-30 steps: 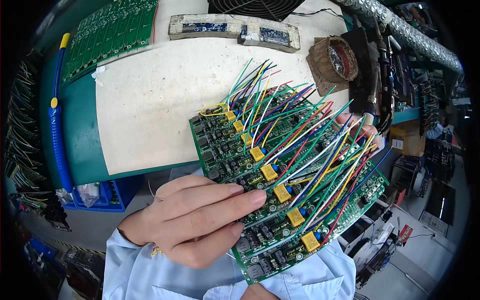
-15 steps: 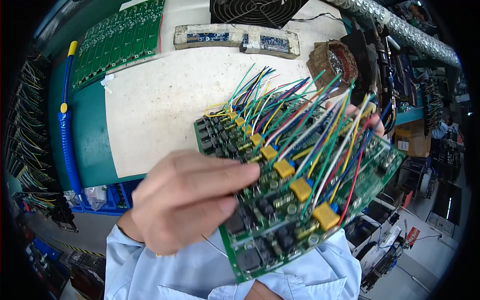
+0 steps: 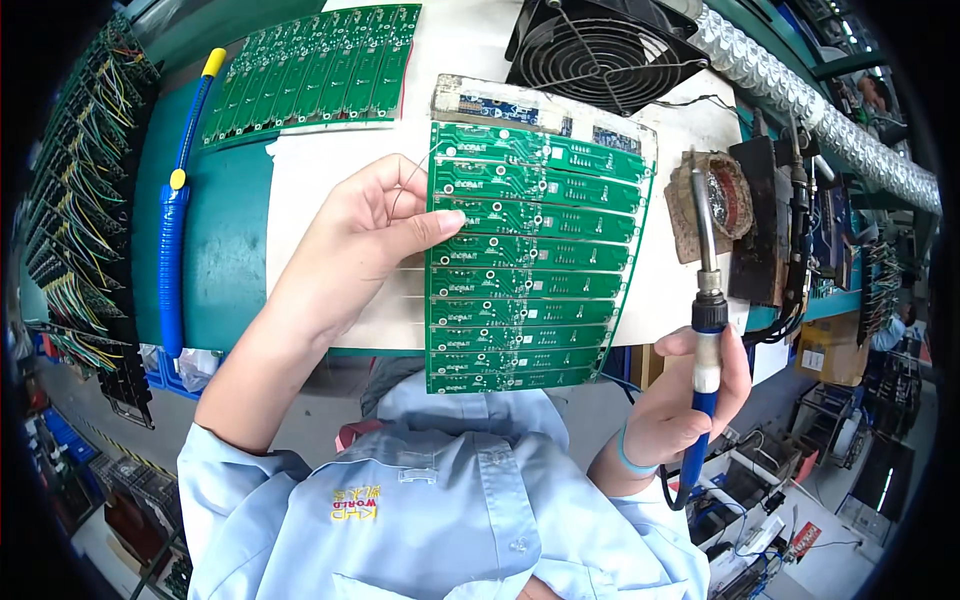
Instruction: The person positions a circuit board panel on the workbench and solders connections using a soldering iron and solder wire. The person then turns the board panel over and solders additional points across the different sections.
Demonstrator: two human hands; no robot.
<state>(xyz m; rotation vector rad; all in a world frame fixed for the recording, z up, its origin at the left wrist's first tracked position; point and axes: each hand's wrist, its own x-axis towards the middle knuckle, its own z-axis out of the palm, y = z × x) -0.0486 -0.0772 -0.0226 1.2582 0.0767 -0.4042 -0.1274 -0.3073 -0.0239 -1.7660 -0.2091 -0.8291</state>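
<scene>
My left hand (image 3: 385, 225) is closed on the left edge of a green circuit board panel (image 3: 530, 255), thumb on the face turned up. That face bears rows of long strips with printed marks and small round holes. A thin wire (image 3: 403, 190) curves by the left fingers; whether they grip it too is unclear. In my right hand (image 3: 720, 385) is a soldering iron (image 3: 707, 345) with a blue handle and a bent metal tip. It points away from me, right of the panel and apart from it. The panel's other side is hidden.
A brown, crusty round pot (image 3: 685, 215) stands beside the iron's tip, near a black fan (image 3: 600, 65). Farther left lie another green board panel (image 3: 315, 80) and a blue solder sucker (image 3: 173, 260). Boards with coloured wires (image 3: 75, 220) hang in a rack at the left.
The panel has been turned over, from yellow parts and coloured wires facing up to its flat green side. My left hand now grips its edge. A soldering iron is now in my right hand.
</scene>
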